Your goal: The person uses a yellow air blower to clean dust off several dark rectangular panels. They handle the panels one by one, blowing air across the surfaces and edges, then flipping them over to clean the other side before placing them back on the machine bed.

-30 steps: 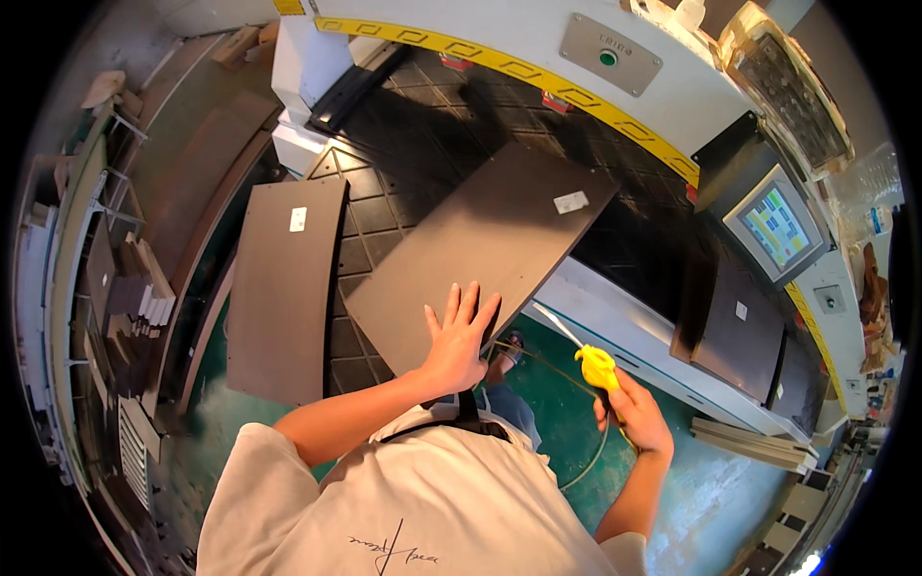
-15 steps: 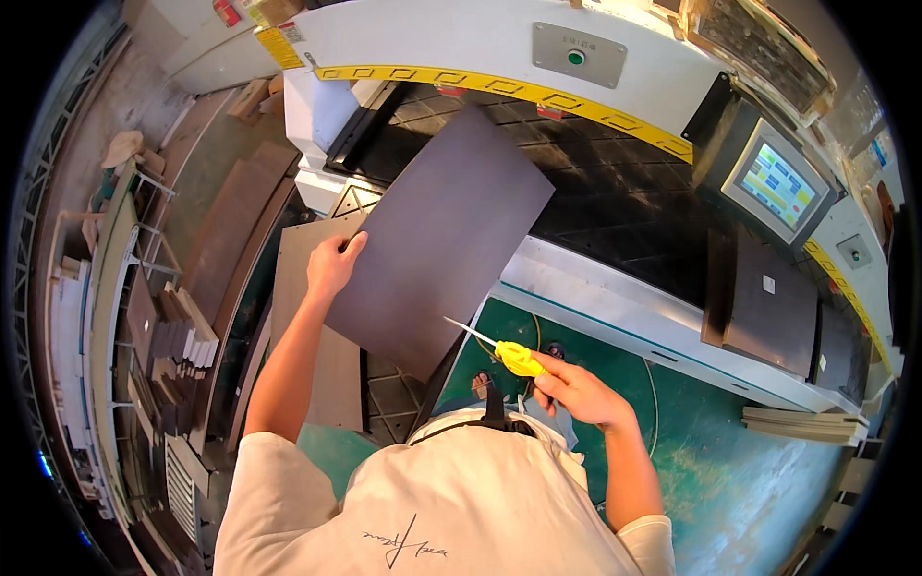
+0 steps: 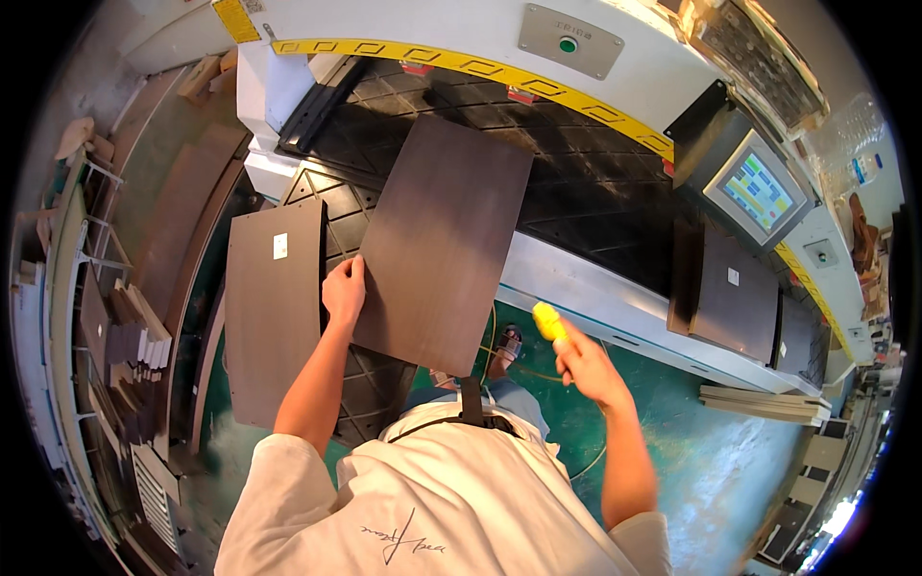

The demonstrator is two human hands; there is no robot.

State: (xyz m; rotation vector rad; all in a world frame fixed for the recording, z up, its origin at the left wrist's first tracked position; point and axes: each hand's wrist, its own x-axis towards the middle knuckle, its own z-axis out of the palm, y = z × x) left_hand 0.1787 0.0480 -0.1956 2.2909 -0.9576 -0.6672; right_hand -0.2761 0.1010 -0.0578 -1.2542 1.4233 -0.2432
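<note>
A dark brown rectangular panel (image 3: 442, 240) lies at a slant, partly over the black machine bed (image 3: 605, 226). My left hand (image 3: 343, 290) is closed on its left edge, thumb uppermost. Left of that hand, a second brown panel (image 3: 274, 317) with a small white label rests on the black support. My right hand (image 3: 588, 367) is off to the right of the held panel, closed around a yellow-handled tool (image 3: 548, 321). Its thin shaft cannot be made out now, though an earlier frame shows it.
Beyond the bed runs a white machine beam (image 3: 413, 24) with a yellow strip and green button. A touch screen (image 3: 757, 192) juts out at the right, above more labelled brown panels (image 3: 735, 293). Racked boards (image 3: 134, 331) stand at the left; stacked strips (image 3: 764, 405) lie at the right.
The held panel has swung straighter and come down flatter, uncovering more of the left panel and its label. My right hand has moved slightly up and right, and the tool has turned.
</note>
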